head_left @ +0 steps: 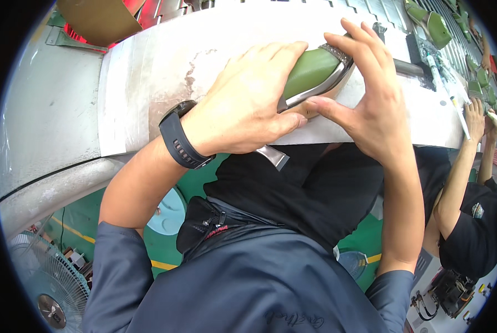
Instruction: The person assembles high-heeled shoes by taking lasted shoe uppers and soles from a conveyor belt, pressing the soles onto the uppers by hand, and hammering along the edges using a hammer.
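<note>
A green shoe [312, 72] with a silver edge, a tan sole and a glittering band at its far right end lies tilted over the worktable's near edge. My left hand [254, 94], a dark watch on its wrist, wraps over the shoe and covers much of it. A flat silver piece [274, 157], which looks like the heel, sticks out below that hand. My right hand [373, 91] curves round the glittering end. Its thumb is at the sole's edge and its fingertips are by the band, with the fingers somewhat spread.
The pale-covered worktable [132, 100] spans the front. Brushes [445, 80] lie at right, near a dark block [420, 61]. More green shoes [429, 25] sit on the slatted conveyor [370, 8]. A co-worker's hands [475, 117] work at far right. A fan [49, 294] stands lower left.
</note>
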Demonstrator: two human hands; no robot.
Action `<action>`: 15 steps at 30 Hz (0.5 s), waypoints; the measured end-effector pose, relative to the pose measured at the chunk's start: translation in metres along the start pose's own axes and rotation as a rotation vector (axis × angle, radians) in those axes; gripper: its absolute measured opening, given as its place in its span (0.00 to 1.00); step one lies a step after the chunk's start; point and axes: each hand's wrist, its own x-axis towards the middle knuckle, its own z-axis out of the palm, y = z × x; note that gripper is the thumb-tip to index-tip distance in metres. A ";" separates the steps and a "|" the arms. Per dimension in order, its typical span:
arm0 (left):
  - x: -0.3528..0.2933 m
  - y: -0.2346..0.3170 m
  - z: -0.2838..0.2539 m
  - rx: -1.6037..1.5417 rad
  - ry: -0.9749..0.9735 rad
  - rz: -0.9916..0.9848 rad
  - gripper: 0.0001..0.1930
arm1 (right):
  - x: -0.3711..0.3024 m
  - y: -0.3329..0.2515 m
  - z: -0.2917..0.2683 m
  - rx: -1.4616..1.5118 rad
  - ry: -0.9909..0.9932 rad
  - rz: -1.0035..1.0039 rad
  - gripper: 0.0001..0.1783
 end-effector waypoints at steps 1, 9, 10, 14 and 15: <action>0.001 0.002 0.000 -0.006 -0.003 -0.004 0.44 | 0.002 -0.005 -0.003 -0.027 -0.023 0.056 0.48; 0.006 0.005 -0.003 0.016 -0.041 0.003 0.43 | -0.026 0.054 0.006 0.130 0.326 0.258 0.31; 0.010 0.007 -0.005 -0.008 -0.090 -0.052 0.43 | -0.039 0.074 0.005 0.057 0.346 0.319 0.28; 0.032 0.016 -0.005 -0.079 -0.141 -0.124 0.48 | -0.042 0.089 0.005 -0.257 0.259 0.324 0.24; 0.037 0.017 -0.004 -0.076 -0.148 -0.116 0.48 | -0.038 0.088 0.004 -0.258 0.266 0.332 0.24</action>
